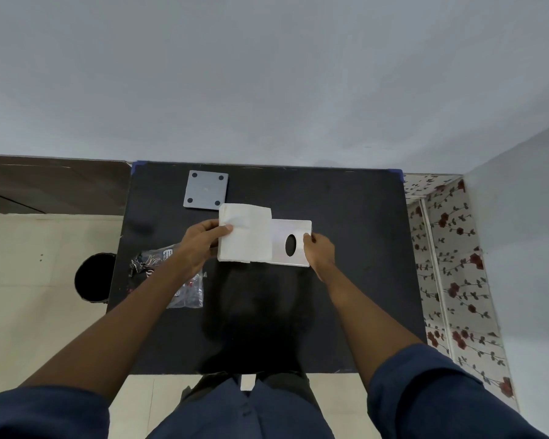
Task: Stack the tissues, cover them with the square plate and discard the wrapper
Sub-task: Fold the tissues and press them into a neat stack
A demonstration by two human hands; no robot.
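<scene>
A white stack of tissues (246, 237) lies on the black table (346, 280). My left hand (200, 243) grips its left edge, thumb on top. To the right, partly under the tissues, lies a pale flat piece with an oval hole (290, 245); my right hand (319, 250) pinches its right edge. A grey square plate (206, 190) with dark corner dots rests flat at the table's back, just behind the tissues. The clear plastic wrapper (189, 291) lies at the table's left, partly hidden under my left forearm.
A black round bin (94, 280) stands on the floor left of the table. A floral-patterned panel (450, 264) runs along the right side. A grey wall rises behind the table's far edge.
</scene>
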